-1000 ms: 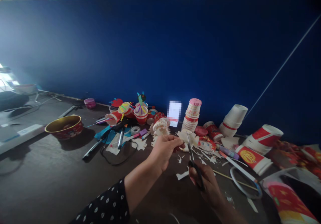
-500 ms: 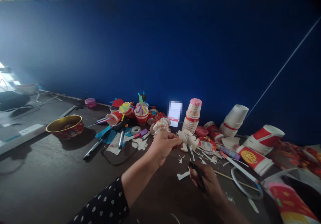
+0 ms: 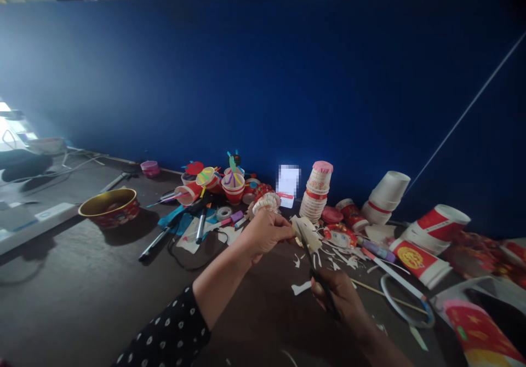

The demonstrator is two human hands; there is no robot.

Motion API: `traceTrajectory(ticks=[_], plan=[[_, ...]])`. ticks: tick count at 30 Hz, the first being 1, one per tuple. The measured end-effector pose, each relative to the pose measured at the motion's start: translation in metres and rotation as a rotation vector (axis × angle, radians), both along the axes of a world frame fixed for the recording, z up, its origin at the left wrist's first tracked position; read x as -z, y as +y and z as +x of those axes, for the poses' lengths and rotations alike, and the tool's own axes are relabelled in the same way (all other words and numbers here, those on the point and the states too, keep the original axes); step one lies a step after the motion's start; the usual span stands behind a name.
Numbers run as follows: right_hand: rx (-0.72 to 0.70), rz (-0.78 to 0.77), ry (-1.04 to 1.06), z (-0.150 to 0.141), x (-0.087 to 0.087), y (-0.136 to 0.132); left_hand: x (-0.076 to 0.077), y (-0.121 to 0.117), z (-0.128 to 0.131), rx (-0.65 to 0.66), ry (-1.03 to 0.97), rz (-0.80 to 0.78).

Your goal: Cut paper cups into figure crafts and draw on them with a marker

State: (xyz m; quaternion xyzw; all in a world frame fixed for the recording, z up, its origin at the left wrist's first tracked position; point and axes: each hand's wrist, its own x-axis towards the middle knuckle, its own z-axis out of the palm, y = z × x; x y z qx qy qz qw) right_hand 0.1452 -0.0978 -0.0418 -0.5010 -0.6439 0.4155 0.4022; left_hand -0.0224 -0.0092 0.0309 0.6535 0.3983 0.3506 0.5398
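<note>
My left hand (image 3: 265, 233) is closed in a pinch on a cream paper cutout (image 3: 306, 234) held above the dark table (image 3: 82, 290). My right hand (image 3: 341, 301) is wrapped round the black handles of a pair of scissors (image 3: 314, 263). The blades point up and reach into the paper cutout. White paper scraps (image 3: 299, 287) lie on the table below both hands.
Behind the hands stand a stack of paper cups (image 3: 315, 194), decorated red cups (image 3: 232, 186), markers (image 3: 200, 224) and a tape roll (image 3: 224, 212). A gold-rimmed red bowl (image 3: 109, 207) sits at the left. Tipped red and white cups (image 3: 419, 257) and a white ring (image 3: 405, 298) lie right. A blue wall (image 3: 263, 82) backs the table.
My left hand has turned the paper cutout, which now looks folded narrower over the scissor blades. Both hands have shifted slightly; the scissors stay in the paper.
</note>
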Motion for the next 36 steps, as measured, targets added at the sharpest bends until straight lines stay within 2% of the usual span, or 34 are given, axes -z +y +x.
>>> traceTrajectory(ticks=[9,22,33,36], plan=[[-0.02,0.014,-0.076,0.002,0.0,0.0,0.002,0.003,-0.006,0.009,0.011,0.056],[-0.017,-0.004,-0.058,0.0,0.003,0.0,-0.004,0.0,-0.006,0.019,0.021,0.068],[0.003,-0.013,-0.038,0.0,0.001,0.0,-0.01,-0.004,-0.002,0.06,-0.051,-0.013],[0.026,-0.008,-0.033,0.0,0.0,0.001,-0.011,-0.003,-0.002,0.024,-0.134,-0.049]])
